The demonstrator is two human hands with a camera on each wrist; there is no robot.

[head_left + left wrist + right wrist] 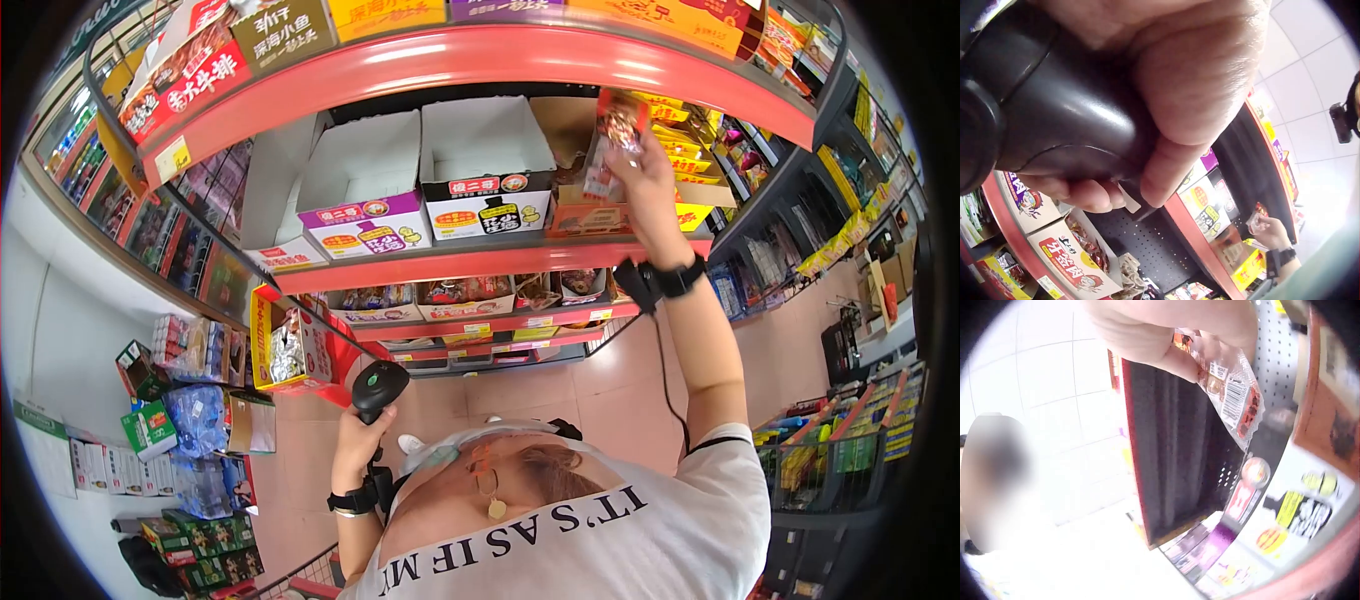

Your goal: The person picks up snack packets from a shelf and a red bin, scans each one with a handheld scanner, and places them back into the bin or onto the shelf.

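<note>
My left hand (pixel 356 436) grips a black handheld barcode scanner (pixel 380 386), low in front of the shelf. In the left wrist view the fingers and thumb wrap the dark scanner body (pixel 1079 106). Up at the middle shelf, my right hand (pixel 650 185) pinches a red and clear snack packet (pixel 618 125) upright above an orange-brown carton (pixel 590 218). The packet's (pixel 1235 400) clear end, with a printed barcode, shows below the fingers in the right wrist view. Left of it stand a black-labelled white box (pixel 490 205) and a purple-labelled white box (pixel 365 220).
Yellow packets (pixel 685 155) fill a box right of the carton. A red shelf edge (pixel 480 50) runs overhead with more boxes on it. Lower shelves hold snack boxes (pixel 465 295). A yellow-red box (pixel 290 345) of packets stands at left, beyond the scanner.
</note>
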